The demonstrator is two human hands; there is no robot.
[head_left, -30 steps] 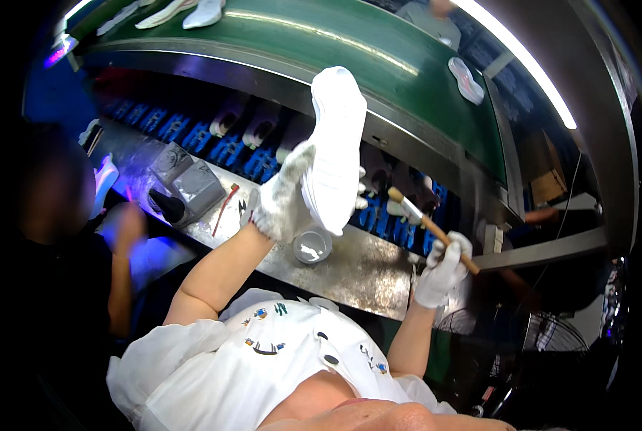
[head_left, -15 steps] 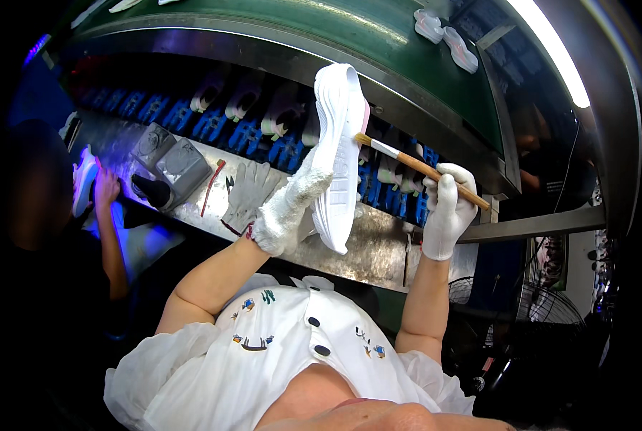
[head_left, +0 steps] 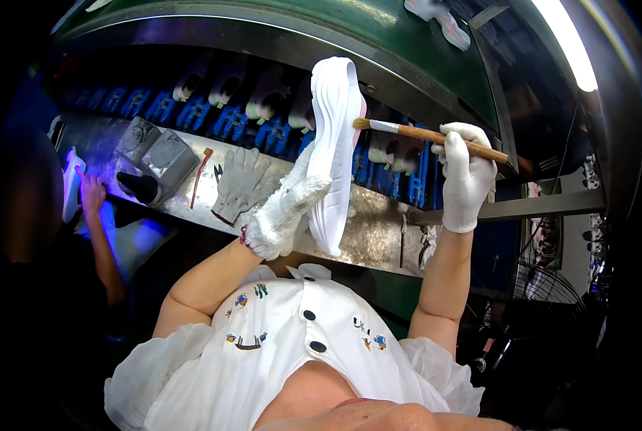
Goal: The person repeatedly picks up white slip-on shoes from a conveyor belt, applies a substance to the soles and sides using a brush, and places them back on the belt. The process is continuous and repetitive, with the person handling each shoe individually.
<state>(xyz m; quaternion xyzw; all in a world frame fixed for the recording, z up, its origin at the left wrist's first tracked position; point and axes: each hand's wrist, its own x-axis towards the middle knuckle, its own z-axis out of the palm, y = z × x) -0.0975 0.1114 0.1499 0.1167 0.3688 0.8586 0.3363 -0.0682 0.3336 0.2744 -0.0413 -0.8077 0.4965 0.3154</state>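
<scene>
My left hand (head_left: 286, 208), in a thick white knit glove, grips a white shoe sole (head_left: 330, 154) that stands nearly upright in front of me. A strip of pink shows along the sole's right edge. In a thin white glove, my right hand (head_left: 468, 169) is closed round the wooden handle of a paintbrush (head_left: 436, 136). The brush's tan bristles touch or come very close to the sole's right edge; I cannot tell which. Behind the sole, the fingers of my left hand are partly hidden.
On the metal bench (head_left: 368, 237) lie a grey glove (head_left: 238, 183), a red brush (head_left: 201, 176) and grey containers (head_left: 169, 159). Shoe uppers (head_left: 267, 93) sit on blue holders beyond it. A green conveyor (head_left: 263, 18) holds clear-pink soles (head_left: 447, 23). Another person's hand (head_left: 92, 192) is at left.
My right hand has moved right and a little up, and the brush lies flatter, its bristles higher along the sole's edge. The sole in my left hand has shifted slightly left.
</scene>
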